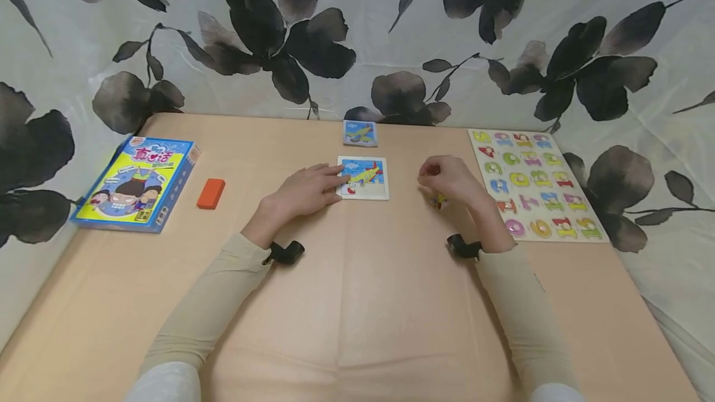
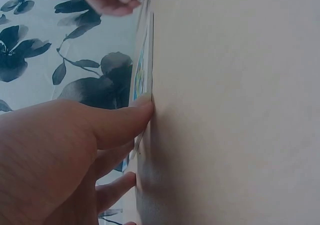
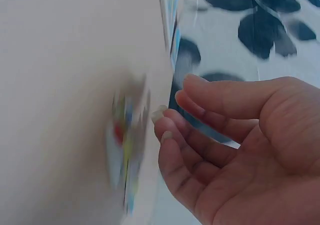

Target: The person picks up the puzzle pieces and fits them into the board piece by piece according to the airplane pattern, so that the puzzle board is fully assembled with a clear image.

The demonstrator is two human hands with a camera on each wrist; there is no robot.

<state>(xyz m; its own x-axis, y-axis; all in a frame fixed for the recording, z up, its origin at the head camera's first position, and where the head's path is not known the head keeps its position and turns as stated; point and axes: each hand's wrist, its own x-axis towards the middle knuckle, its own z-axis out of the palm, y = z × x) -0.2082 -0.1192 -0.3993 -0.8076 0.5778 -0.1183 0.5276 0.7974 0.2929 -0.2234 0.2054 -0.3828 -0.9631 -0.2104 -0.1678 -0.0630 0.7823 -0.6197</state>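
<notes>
A white-bordered picture board [image 1: 365, 190] with a yellow aeroplane lies on the table. My left hand [image 1: 307, 190] rests at its left side, fingers extended, and in the left wrist view the thumb [image 2: 125, 125] touches the board's near edge. To the board's right is my right hand [image 1: 455, 182], fingers bent. In the right wrist view the right hand [image 3: 225, 140] has loosely curled fingers, with nothing clearly between them. Small colourful pieces [image 3: 125, 150] sit on the table by its fingertips. They are blurred there, and the hand partly covers these pieces [image 1: 439, 201] in the head view.
Behind the board lies a smaller aeroplane picture [image 1: 360, 133]. On the left are a blue and yellow box [image 1: 134, 185] and an orange block [image 1: 211, 193]. A sheet of colourful letters and numbers [image 1: 536, 188] lies right of my right hand. Floral cloth [image 1: 391, 30] hangs behind the table.
</notes>
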